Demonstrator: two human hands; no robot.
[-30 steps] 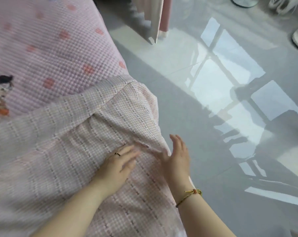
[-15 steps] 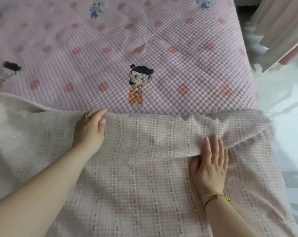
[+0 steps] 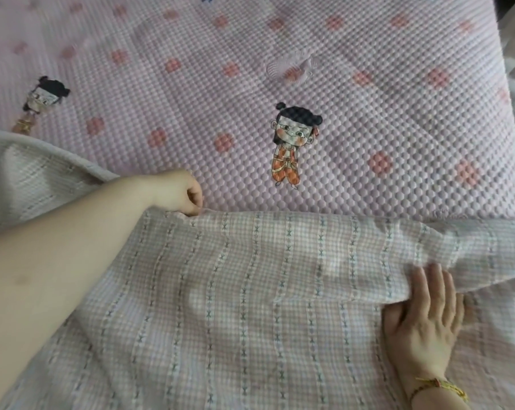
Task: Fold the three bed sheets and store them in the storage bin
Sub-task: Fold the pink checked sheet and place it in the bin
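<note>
Folding in progress: checked bed sheet (image 3: 250, 291) lies spread over the near half of the pink quilted mattress cover (image 3: 309, 69), its far edge running left to right across the bed. Left hand (image 3: 185, 190) is curled shut, pinching that far edge at mid-left, probably to pull the fold line straight. Right hand (image 3: 425, 318) lies flat, fingers together, tips tucked under a loose flap at the right; likely pinning the lower layer while the edge is drawn taut. Yellow cord bracelet (image 3: 439, 387) on right wrist. Storage bin not in view. Flap at right looks uneven; may need smoothing.
</note>
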